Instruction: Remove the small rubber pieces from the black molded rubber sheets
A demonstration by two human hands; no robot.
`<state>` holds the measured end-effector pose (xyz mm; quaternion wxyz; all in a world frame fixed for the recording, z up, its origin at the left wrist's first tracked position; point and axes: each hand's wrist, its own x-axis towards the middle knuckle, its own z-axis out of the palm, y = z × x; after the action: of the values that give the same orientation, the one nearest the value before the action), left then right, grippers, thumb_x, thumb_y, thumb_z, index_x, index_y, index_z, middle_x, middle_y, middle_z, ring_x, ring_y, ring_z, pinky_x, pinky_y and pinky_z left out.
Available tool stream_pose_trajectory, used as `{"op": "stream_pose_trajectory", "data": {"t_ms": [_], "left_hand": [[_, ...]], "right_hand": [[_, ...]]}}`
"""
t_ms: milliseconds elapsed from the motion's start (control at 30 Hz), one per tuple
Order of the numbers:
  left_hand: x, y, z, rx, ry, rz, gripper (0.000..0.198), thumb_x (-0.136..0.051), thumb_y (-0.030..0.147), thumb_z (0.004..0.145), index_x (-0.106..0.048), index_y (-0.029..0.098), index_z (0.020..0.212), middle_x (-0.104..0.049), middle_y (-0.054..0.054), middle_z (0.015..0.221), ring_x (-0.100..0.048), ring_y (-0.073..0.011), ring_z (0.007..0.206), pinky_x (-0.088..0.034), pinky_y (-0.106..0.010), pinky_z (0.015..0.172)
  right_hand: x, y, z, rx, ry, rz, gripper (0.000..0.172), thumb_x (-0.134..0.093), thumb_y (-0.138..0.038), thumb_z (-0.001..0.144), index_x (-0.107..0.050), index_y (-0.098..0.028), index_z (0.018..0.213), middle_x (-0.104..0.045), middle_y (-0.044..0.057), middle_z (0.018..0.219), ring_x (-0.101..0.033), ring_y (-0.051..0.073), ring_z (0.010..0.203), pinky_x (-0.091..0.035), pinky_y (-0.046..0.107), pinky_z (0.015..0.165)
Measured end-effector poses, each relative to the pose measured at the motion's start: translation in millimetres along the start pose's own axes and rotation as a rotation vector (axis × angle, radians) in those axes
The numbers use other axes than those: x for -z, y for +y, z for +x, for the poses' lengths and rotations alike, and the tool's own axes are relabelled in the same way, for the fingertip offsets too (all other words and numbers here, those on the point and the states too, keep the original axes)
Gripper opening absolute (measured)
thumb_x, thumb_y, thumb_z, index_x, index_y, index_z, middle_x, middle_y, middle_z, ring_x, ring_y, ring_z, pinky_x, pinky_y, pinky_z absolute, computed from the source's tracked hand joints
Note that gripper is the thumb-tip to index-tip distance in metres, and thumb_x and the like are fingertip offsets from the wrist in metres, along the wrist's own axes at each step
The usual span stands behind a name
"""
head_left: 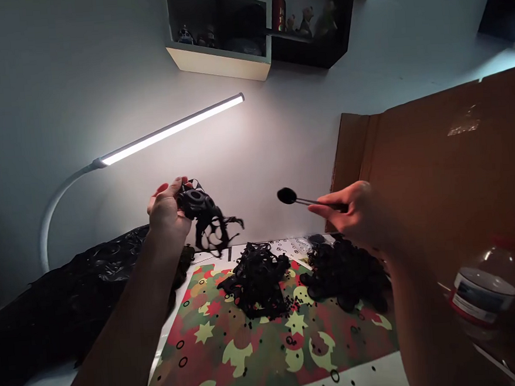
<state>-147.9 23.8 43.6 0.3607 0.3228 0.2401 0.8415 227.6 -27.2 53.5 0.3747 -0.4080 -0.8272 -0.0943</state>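
Observation:
My left hand [166, 210] is raised above the table, closed on a black rubbery piece [204, 217] with cut-out holes and dangling strips. My right hand [356, 212] is closed on a thin dark tool [304, 200] with a round black tip [286, 195] pointing left, toward the black piece. Below both hands, a colourful star-patterned mat [251, 352] carries two heaps of black scraps, one in the middle [257, 278] and one to the right [345, 272]. Small black rings and dots lie scattered over the mat.
A lit bar lamp [169, 130] on a curved arm stands at the left. A black plastic sheet [62, 306] lies left of the mat. A brown cardboard box [440, 162] rises at the right, with a plastic bottle [485, 294] in front. A wall shelf [229, 36] hangs above.

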Motion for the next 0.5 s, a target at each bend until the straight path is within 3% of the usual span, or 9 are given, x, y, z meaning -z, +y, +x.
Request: {"op": "stream_pose_trajectory", "data": {"t_ms": [100,233,333,400,500], "left_hand": [[-1.5,13.4,-7.1,-0.005,0.111,0.033,0.042,-0.079,0.002,0.087,-0.053,0.022,0.113,-0.077,-0.001,0.093,-0.073,-0.0112,0.072,-0.059,-0.021,0.064],[-9.7,22.6,-17.4,0.074,-0.024,0.106,0.042,-0.084,0.006,0.084,-0.061,0.018,0.116,-0.077,-0.004,0.093,-0.072,-0.0123,0.068,-0.059,-0.022,0.058],[-15.4,24.7,-23.2,0.061,-0.090,0.161,0.046,-0.089,0.009,0.080,-0.064,0.016,0.118,-0.079,-0.006,0.096,-0.072,-0.0129,0.069,-0.058,-0.021,0.056],[-18.9,23.9,-27.6,0.054,-0.146,0.209,0.052,-0.091,0.011,0.078,-0.064,0.017,0.122,-0.079,-0.006,0.097,-0.072,-0.0135,0.070,-0.057,-0.021,0.055],[-24.3,19.0,-35.4,0.071,-0.310,0.310,0.062,-0.097,0.017,0.075,-0.065,0.019,0.128,-0.079,-0.005,0.096,-0.071,-0.0142,0.071,-0.057,-0.022,0.056]], "right_hand": [[15.9,24.0,-7.0,-0.244,-0.116,0.044,0.053,-0.070,-0.068,0.098,-0.084,-0.020,0.081,-0.043,-0.003,0.055,-0.029,0.012,0.051,-0.024,0.033,0.056],[3.1,75.8,-3.6,-0.435,-0.448,0.057,0.060,-0.082,-0.075,0.082,-0.080,-0.016,0.070,-0.063,0.005,0.065,-0.046,0.016,0.060,-0.032,0.033,0.057],[-17.7,122.3,-2.0,-0.553,-0.678,0.000,0.053,-0.090,-0.067,0.073,-0.082,-0.015,0.070,-0.072,0.009,0.073,-0.055,0.020,0.068,-0.038,0.033,0.061],[-24.9,143.4,-3.6,-0.661,-0.717,-0.056,0.053,-0.092,-0.066,0.071,-0.081,-0.015,0.068,-0.070,0.010,0.072,-0.057,0.021,0.068,-0.039,0.033,0.062],[-21.4,143.6,-3.8,-0.601,-0.566,-0.011,0.062,-0.086,-0.078,0.073,-0.081,-0.016,0.072,-0.063,0.006,0.066,-0.052,0.019,0.064,-0.036,0.033,0.060]]}}
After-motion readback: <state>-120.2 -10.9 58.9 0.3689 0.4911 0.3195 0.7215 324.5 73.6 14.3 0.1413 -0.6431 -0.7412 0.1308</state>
